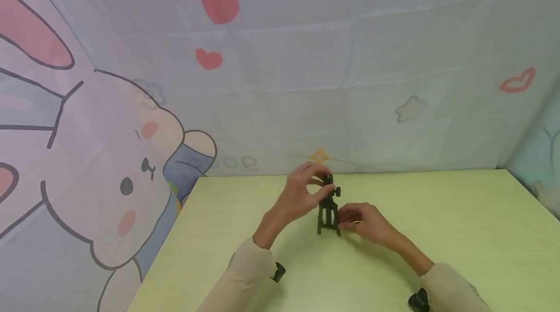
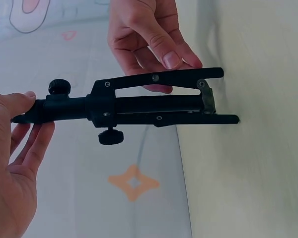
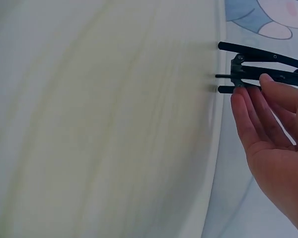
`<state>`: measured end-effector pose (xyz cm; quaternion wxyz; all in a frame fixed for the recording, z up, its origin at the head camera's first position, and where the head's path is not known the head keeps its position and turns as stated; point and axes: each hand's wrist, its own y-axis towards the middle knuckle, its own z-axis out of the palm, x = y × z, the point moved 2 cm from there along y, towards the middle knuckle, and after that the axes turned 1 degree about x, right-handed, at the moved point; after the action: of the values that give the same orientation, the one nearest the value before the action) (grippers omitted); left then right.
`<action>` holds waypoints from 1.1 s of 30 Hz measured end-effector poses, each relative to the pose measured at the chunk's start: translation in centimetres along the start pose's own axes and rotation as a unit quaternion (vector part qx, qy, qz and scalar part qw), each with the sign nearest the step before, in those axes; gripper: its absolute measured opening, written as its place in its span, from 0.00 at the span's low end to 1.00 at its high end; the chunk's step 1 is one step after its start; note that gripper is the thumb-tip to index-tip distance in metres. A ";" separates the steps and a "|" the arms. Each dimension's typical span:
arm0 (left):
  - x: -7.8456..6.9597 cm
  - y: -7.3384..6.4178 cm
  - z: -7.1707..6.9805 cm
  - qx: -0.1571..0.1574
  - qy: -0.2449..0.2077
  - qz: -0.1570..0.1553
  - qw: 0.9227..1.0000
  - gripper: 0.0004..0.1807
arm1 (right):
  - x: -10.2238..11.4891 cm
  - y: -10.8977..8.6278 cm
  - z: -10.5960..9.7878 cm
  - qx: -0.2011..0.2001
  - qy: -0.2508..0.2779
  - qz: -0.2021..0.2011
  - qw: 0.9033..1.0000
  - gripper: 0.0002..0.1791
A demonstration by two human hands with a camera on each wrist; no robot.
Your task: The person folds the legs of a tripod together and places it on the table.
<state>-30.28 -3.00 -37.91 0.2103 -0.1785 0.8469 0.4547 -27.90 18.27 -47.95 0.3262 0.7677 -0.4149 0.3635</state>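
A small black tripod [image 1: 327, 203] stands upright on the table, its legs drawn close to the centre column. My left hand [image 1: 301, 194] pinches the top of it between thumb and fingers. Lower down, my right hand [image 1: 371, 224] holds one leg, with the thumb [image 3: 275, 89] on one side and the fingers on the other. Two round knobs show on the column in the left wrist view, an upper knob [image 2: 59, 87] and a lower knob [image 2: 111, 137]. A hinged brace [image 2: 206, 96] joins the legs near their feet.
The pale yellow-green table [image 1: 437, 244] ends at a fabric backdrop [image 1: 306, 122] printed with hearts, a star and a large rabbit [image 1: 100, 171]. Black wrist devices [image 1: 278, 272] sit at both beige sleeves [image 1: 249, 266].
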 end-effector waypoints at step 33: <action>-1.0 1.9 -1.7 0.157 0.027 -0.040 0.986 0.17 | -0.9 1.9 0.8 0.051 0.057 0.006 0.997 0.12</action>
<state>-30.69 -3.34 -35.27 0.2312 -0.1892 0.9051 0.3026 -29.75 17.18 -48.73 0.3075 0.7589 -0.3810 0.4294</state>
